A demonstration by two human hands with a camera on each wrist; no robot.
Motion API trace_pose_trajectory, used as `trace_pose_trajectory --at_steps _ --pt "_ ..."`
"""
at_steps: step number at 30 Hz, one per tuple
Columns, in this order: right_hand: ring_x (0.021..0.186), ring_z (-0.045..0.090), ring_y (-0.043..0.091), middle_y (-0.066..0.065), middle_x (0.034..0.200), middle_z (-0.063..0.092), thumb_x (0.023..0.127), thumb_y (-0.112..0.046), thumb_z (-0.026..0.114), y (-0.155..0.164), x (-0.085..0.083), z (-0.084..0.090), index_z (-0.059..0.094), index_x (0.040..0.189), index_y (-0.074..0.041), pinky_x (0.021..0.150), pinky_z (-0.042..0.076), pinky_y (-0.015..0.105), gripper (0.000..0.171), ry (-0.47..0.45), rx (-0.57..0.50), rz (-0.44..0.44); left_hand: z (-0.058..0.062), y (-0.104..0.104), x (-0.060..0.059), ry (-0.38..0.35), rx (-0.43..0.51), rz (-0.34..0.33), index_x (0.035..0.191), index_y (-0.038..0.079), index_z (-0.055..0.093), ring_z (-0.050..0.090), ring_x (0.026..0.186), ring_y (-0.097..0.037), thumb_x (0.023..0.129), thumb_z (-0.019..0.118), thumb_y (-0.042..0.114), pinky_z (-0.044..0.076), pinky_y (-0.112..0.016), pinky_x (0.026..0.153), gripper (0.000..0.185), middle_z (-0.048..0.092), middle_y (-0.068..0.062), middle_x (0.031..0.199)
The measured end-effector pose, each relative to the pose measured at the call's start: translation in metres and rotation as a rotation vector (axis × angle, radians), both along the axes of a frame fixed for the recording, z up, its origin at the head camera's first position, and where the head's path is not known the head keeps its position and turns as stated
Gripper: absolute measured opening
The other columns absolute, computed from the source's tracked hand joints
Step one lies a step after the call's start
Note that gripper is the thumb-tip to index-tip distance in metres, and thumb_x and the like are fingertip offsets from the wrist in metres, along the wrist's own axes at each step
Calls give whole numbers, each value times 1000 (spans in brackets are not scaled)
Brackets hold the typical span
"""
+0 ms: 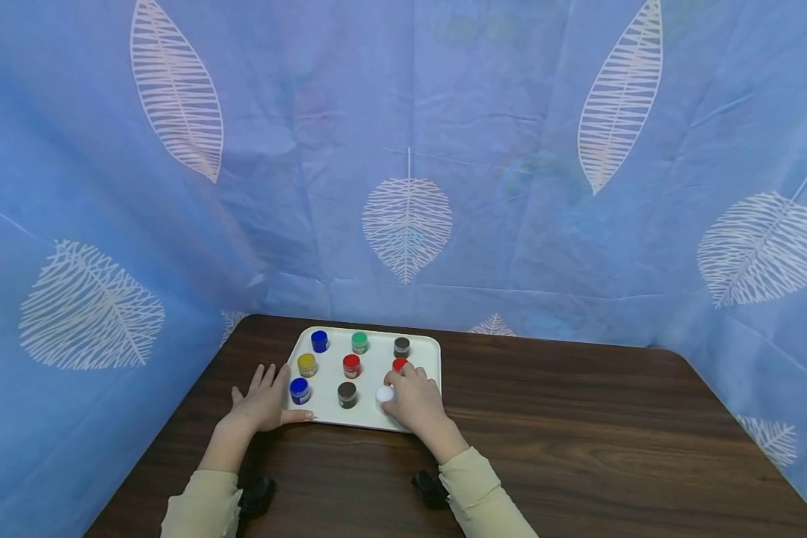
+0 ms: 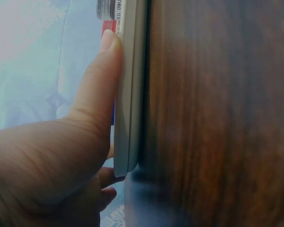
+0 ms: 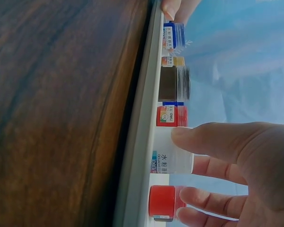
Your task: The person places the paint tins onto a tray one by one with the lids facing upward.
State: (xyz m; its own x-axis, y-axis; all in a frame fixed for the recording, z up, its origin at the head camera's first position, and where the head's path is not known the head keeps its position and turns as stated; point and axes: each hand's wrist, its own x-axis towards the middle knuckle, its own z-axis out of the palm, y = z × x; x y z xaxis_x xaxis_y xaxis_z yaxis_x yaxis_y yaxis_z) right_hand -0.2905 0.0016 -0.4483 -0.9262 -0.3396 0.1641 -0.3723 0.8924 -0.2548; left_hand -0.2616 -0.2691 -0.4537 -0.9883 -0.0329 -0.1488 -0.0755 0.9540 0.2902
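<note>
A white tray (image 1: 375, 377) carries three rows of small paint jars. My right hand (image 1: 417, 403) pinches the white paint jar (image 1: 382, 394) at the tray's front right; in the right wrist view the thumb lies on one side of this jar (image 3: 169, 151), fingers on the other. Other fingertips of that hand touch the red jar (image 3: 162, 201) just behind. My left hand (image 1: 262, 407) rests at the tray's front left corner, fingers spread along the left side and thumb straight along the front rim, beside the front blue jar (image 1: 300, 390).
Also on the tray stand a brown jar (image 1: 347, 394), a middle red jar (image 1: 352, 365), a yellow jar (image 1: 306, 365), a back blue jar (image 1: 319, 341), a green jar (image 1: 359, 342) and a dark jar (image 1: 401, 346). Dark wooden table (image 1: 578, 426) extends rightward; blue leaf-patterned cloth (image 1: 511, 224) surrounds it.
</note>
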Motion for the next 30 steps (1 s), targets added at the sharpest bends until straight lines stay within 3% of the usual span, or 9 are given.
trace_pose_trajectory --at_steps 13,24,30 --pt "98 56 28 11 108 61 81 -35 79 11 8 12 66 115 -13 84 51 47 43 -8 -22 6 1 0 0 11 0 -11 152 -3 21 9 146 -53 69 70 72 9 -82 103 122 21 -35 155" --pt "95 55 26 10 107 62 81 -39 78 28 20 28 67 116 -10 79 52 43 46 37 -16 -3 -8 -3 -3 19 2 -15 153 -2 21 8 146 -53 68 68 74 8 -82 103 123 20 -35 156" --pt "91 53 23 8 104 61 81 -36 79 39 29 32 68 108 -13 74 48 39 38 49 -61 16 -4 -1 -2 15 1 -6 153 -2 21 8 146 -52 68 70 73 9 -81 104 123 20 -34 156"
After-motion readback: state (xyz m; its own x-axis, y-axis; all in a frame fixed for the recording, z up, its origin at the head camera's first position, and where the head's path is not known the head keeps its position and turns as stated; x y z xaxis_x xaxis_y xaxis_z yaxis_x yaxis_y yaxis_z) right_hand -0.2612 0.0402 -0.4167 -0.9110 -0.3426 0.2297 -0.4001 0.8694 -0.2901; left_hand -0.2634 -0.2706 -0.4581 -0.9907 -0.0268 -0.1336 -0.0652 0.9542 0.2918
